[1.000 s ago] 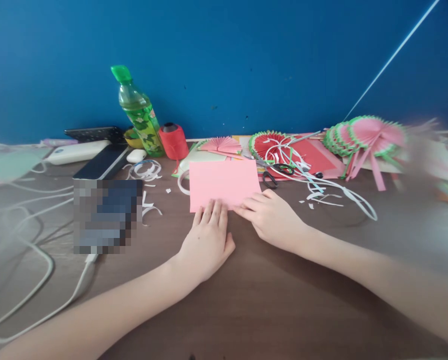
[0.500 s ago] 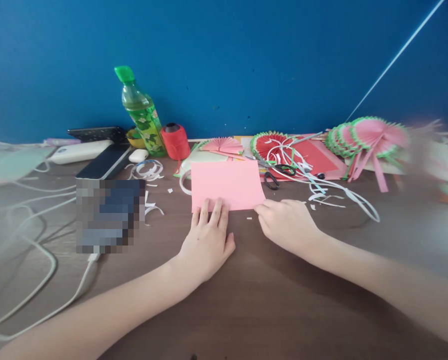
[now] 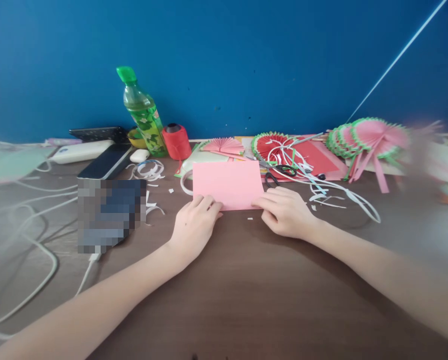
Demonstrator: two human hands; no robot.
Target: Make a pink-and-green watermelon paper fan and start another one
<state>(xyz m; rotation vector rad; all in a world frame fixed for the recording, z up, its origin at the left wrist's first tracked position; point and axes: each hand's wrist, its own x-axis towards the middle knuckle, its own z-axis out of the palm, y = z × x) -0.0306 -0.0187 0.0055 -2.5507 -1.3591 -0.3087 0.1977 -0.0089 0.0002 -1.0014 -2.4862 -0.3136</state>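
A pink sheet of paper (image 3: 227,181) lies on the brown table in front of me, its near edge towards me. My left hand (image 3: 197,223) is at the near left part of that edge, its fingers bent over the paper and the thumb tucked close to them. At the near right corner, my right hand (image 3: 286,211) grips the sheet between fingers and thumb. Just beyond the right hand lie black-handled scissors (image 3: 284,171), partly covered by white cord. A white roll of tape (image 3: 186,183) shows partly from behind the sheet's left edge.
A green-capped bottle (image 3: 144,117) and a red spool of thread (image 3: 176,142) stand at the back left. Folded paper fans (image 3: 377,137) lie at the back right, near white cords (image 3: 359,202). A blurred-out phone (image 3: 113,215) with a cable lies left. Paper scraps are scattered about.
My left hand has gone from lying flat with fingers spread on the sheet to bent fingers at its near edge. The right hand has shifted slightly, its fingers now further over the corner.
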